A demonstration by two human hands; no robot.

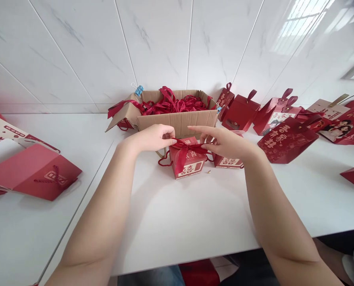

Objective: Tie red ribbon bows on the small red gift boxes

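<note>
A small red gift box [189, 161] with a cream character panel stands on the white table in front of me. A dark red ribbon [182, 158] forms a bow across its top, one tail hanging down the front. My left hand [157, 137] pinches the bow's left loop between thumb and fingers. On the other side my right hand [221, 141] pinches the right loop, its index finger stretched out to the left. Behind my right hand is a second red gift box [228, 162], partly hidden. Red cord handles hang at the front box's sides.
An open cardboard box [177, 121] heaped with red ribbons [177, 102] sits against the tiled wall, blue binder clips [139, 90] on its edges. Several red gift boxes [287, 139] crowd the right. A larger red bag [37, 171] lies left, beyond the table seam.
</note>
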